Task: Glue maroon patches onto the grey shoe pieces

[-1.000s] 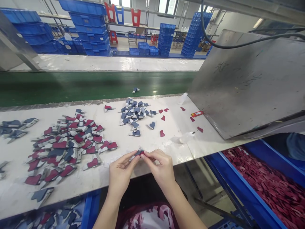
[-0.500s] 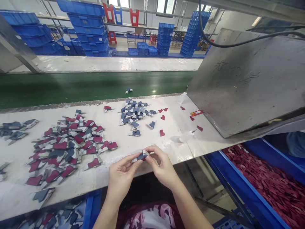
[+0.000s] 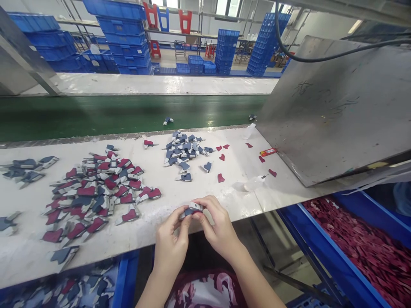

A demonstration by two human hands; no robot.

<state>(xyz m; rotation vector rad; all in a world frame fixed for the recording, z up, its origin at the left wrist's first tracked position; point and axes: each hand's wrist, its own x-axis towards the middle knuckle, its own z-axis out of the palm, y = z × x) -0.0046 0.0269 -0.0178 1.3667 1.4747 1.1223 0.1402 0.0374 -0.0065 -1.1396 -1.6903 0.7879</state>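
Observation:
Both hands pinch one small grey-white and dark blue part (image 3: 193,208) at the table's front edge, a bit of red showing on it. My left hand (image 3: 175,235) grips its left end between thumb and fingers. On its right end close the thumb and fingertips of my right hand (image 3: 218,222). Beyond them lies a pile of blue and white parts (image 3: 184,149). To the left spreads a larger heap of red and blue parts (image 3: 96,188). Loose red pieces (image 3: 221,177) and a clear bottle with a thin tip (image 3: 254,184) rest to the right.
A green conveyor belt (image 3: 128,112) crosses behind the white table (image 3: 167,192), carrying two small parts. A slanted metal panel (image 3: 340,111) stands at the right. Below it sits a blue bin of red pieces (image 3: 359,244); another bin (image 3: 123,278) is at lower left.
My left hand has shifted right, nearer my right hand, and the held part is turned slightly. The part on the belt moved left, and a second one shows beside the panel. The view shifted slightly.

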